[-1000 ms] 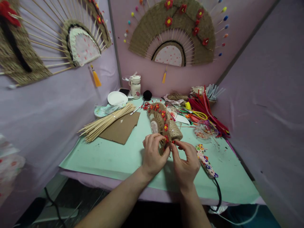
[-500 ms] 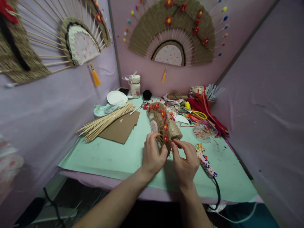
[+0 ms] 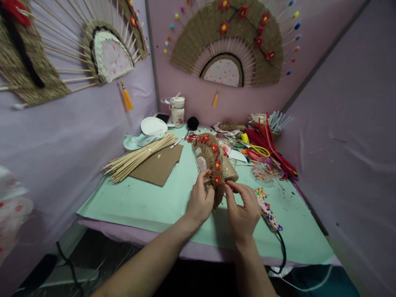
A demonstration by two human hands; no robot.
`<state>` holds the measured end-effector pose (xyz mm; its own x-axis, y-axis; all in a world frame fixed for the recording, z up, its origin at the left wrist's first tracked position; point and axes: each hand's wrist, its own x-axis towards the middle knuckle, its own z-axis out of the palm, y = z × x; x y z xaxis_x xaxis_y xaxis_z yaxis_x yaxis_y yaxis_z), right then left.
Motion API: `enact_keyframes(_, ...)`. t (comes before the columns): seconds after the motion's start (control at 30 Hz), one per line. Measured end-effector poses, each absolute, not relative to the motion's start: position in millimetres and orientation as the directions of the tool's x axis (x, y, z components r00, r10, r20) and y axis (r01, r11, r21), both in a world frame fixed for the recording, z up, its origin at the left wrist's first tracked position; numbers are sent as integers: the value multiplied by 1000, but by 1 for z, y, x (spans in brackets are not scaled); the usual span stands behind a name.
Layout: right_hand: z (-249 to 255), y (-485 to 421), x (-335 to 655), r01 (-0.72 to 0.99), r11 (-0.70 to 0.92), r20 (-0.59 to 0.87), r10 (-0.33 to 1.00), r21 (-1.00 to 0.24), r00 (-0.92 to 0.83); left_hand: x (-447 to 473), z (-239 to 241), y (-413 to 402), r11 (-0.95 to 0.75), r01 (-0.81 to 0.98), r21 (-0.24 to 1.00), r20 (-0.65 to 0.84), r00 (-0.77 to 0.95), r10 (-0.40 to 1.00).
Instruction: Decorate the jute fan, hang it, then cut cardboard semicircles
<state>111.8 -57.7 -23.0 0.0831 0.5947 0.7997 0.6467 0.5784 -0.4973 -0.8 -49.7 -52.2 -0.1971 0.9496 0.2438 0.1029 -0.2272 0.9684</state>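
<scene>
left hand (image 3: 200,201) gripping brown woven red-flowered fan (image 3: 218,172) mid-frame | right hand (image 3: 243,211) pinching tiny red bit (image 3: 227,184) by its edge | mint-green bench (image 3: 139,208) stretches wide lower-left

Rough, matt twine makes up the small fan (image 3: 210,156), with fuzzy red flowers (image 3: 218,180). The sticks (image 3: 139,159) look like smooth wood, the board (image 3: 159,171) matt cardboard, the dish (image 3: 268,161) clear, glossy plastic, the tabletop (image 3: 148,206) smooth and dull.
</scene>
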Motion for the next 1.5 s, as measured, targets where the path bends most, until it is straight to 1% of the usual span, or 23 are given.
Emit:
enact_keyframes(0.13, -23, -57, 112, 654, 577, 800, 595, -489, 74, -1, -53, -49, -229, 51, 972, 235, -195, 952)
enact_keyframes(0.6, -21, -56, 114, 663, 579, 797, 603, -475, 44, 0, -51, -49, -270, -31, 962, 258, -203, 944)
enact_keyframes(1.2, -20, -58, 118, 717, 550, 787, 617, -427, -4, 0, -52, -50, -244, -45, 969, 231, -190, 954)
enact_keyframes(1.5, -21, -57, 118, 724, 544, 783, 622, -424, -9, 0, -51, -50, -255, -30, 967, 245, -183, 952)
